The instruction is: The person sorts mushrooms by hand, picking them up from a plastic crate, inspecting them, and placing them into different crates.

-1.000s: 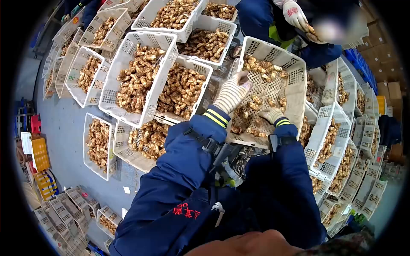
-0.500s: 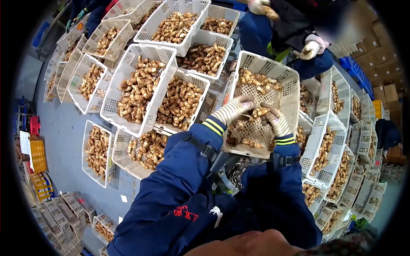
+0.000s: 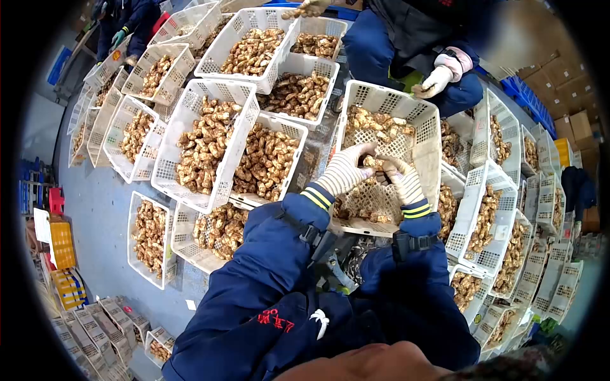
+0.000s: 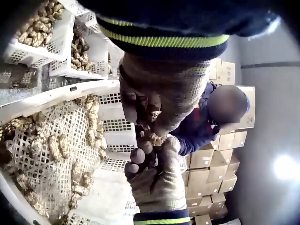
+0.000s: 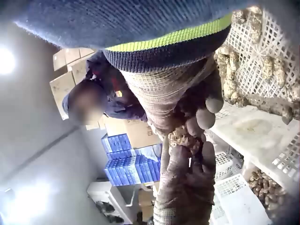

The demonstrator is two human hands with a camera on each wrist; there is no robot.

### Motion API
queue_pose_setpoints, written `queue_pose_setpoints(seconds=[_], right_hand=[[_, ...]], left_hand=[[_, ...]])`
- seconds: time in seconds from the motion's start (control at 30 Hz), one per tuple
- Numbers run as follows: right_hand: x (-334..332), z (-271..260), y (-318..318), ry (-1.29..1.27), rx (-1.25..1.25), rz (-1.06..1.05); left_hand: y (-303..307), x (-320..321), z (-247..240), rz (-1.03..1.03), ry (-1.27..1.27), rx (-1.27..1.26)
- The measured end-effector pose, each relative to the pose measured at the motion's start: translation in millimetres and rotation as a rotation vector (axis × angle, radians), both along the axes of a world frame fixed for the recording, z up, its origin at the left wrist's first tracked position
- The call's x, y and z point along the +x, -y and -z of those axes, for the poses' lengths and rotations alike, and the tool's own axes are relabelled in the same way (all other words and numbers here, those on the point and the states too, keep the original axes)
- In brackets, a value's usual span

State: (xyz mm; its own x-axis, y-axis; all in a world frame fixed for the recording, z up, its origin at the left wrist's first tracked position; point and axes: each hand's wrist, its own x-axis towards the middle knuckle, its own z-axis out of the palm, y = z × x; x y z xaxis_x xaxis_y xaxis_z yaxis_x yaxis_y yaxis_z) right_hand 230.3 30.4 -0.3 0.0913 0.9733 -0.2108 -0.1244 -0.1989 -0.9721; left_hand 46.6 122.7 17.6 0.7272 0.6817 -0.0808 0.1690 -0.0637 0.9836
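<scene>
In the head view my left hand (image 3: pixel 346 168) and right hand (image 3: pixel 405 181), both in striped knit gloves with dirty fingertips, meet over a white plastic crate (image 3: pixel 426 143). Between them they pinch a knobbly brown-and-cream piece of produce (image 3: pixel 375 163), partly hidden by the fingers. Seen from the right wrist, this speckled piece (image 5: pixel 182 137) is gripped from both sides. More such pieces (image 3: pixel 379 124) lie along the far end of the crate and others (image 4: pixel 58 146) are scattered on its mesh floor. The left wrist view shows both gloves' fingertips almost touching around the piece.
Filled white crates (image 3: pixel 203 146) stand stacked to the left, and more (image 3: pixel 483 216) line the right. A person sits across the crate with one gloved hand (image 3: pixel 435 82) near its far corner. Cardboard boxes (image 4: pixel 206 173) are piled against the wall.
A second ago my hands were apart, the right down in the crate. They came together with one piece between them and stay so. The person opposite shifted their hands apart.
</scene>
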Motion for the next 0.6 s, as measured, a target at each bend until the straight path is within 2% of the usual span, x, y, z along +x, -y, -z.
queue_pose_setpoints(seconds=[0.2, 0.3, 0.4, 0.53, 0.6], right_hand=[[-7, -7, -1, 0.433, 0.128, 0.104], [-10, -13, -1, 0.475, 0.122, 0.089], [-9, -13, 0, 0.404, 0.137, 0.071], [-8, -8, 0, 0.408, 0.208, 0.063], [-8, -14, 0, 0.478, 0.167, 0.055]], left_hand=[[-4, -3, 10, 0.004, 0.059, -0.091], [-5, -6, 11, 0.006, 0.065, -0.102], [-5, -8, 12, -0.004, 0.078, -0.141], [-5, -9, 10, -0.012, 0.053, -0.092], [-5, -9, 11, -0.019, 0.054, -0.064]])
